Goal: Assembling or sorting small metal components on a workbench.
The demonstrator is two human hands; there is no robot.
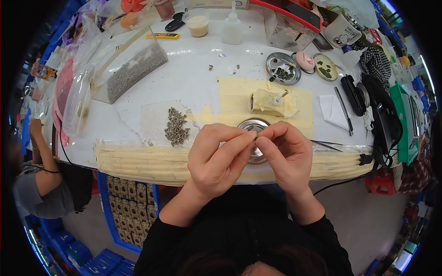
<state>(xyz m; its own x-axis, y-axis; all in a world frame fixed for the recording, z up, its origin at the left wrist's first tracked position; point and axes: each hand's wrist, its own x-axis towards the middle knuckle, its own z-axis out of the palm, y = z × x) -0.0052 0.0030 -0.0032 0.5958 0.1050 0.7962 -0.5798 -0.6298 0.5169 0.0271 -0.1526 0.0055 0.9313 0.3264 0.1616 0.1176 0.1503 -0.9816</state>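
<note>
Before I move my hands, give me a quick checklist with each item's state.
1. Left hand and right hand close together above the metal dish: ok.
2. Whole dish in sight: not ok, the hands cover part of it.
3. Anything pinched between the fingers: cannot tell, too small.
4. Grey granules in a pile to the left of the left hand: ok.
5. White squeeze bottle standing upright: ok.

The left hand [214, 161] and right hand [289, 158] partly hide the metal dish [253, 121]. The piece [256, 137] pinched over it is too small to tell; far left of it, a co-worker [42, 188] is cut off
</note>
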